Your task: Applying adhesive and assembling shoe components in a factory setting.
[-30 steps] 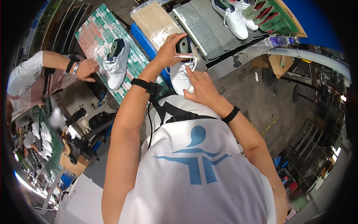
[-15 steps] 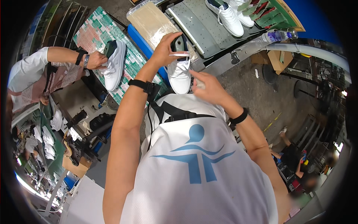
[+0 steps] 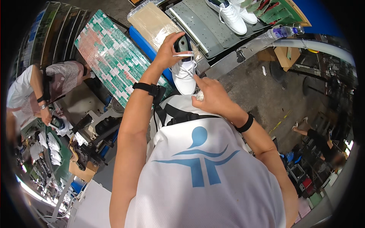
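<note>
A white lace-up sneaker [image 3: 185, 78] with a dark lining stands toe toward me, just beyond my waist. My left hand [image 3: 167, 52] grips it at the collar and tongue, fingers bent over the opening. Close to the toe and the laces, on the right side, is my right hand [image 3: 216, 95]. Its index finger reaches to the side of the upper. Between its thumb and fingers sits a small whitish lump [image 3: 200, 95], whose kind I cannot make out.
Two white sneakers [image 3: 232, 17] stand on a grey perforated tray [image 3: 194, 21]. Beside it lie a wrapped brown board [image 3: 154, 22] and a plastic bottle [image 3: 282, 32]. A green-and-white patterned table [image 3: 110, 57] is at left; a co-worker's hand [image 3: 46, 115] holds a shoe [image 3: 57, 122] there.
The co-worker's white sneaker has left the patterned table; their hand is now lower left with a shoe. My right hand has shifted slightly, its thumb now visible by the whitish lump.
</note>
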The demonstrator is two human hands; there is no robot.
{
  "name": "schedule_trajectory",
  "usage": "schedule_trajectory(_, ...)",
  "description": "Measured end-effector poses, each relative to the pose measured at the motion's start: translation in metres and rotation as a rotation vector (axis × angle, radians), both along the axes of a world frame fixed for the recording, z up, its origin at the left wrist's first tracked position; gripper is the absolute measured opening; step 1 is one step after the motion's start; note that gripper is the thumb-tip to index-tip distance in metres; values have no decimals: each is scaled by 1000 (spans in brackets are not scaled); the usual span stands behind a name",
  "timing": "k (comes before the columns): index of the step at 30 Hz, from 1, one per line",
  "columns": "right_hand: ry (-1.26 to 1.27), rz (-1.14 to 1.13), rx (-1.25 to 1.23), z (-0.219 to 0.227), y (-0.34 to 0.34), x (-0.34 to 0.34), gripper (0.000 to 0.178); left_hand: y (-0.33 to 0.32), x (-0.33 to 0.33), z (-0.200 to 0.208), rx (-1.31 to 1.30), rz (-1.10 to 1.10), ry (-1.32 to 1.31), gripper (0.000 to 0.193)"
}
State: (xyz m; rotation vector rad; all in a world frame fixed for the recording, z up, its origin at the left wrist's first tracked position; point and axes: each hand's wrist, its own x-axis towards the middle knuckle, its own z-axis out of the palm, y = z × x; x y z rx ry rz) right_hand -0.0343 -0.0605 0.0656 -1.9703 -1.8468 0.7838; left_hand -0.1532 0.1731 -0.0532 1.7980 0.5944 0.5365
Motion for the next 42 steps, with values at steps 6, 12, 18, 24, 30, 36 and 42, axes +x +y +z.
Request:
schedule_trajectory(6, -67, 31, 173, -22, 15, 9, 77, 2, -1, 11, 167, -14, 45, 93)
schedule_trajectory(12, -64, 17, 53, -6, -4, 15, 78, -2, -3, 1, 10, 14, 10, 92)
schedule_trajectory(18, -116, 30, 141, -27, 4, 14, 77, -1, 1, 10, 99, 9, 28, 91)
schedule_trajectory(24, -10, 49, 77, -6, -2, 23, 77, -3, -5, -3, 26, -1, 4, 95)
schedule_trajectory(30, -70, 79, 142, -22, 8, 22, 78, -3, 2, 4, 101, 13, 54, 93)
schedule_trajectory(36, 95, 21, -4, -7, 11, 21, 77, -6, -4, 6, 32, 23, 29, 88)
schedule_trajectory(42, -27, 203, 192, -39, 27, 10, 80, -6, -6, 10, -100, -5, -13, 96)
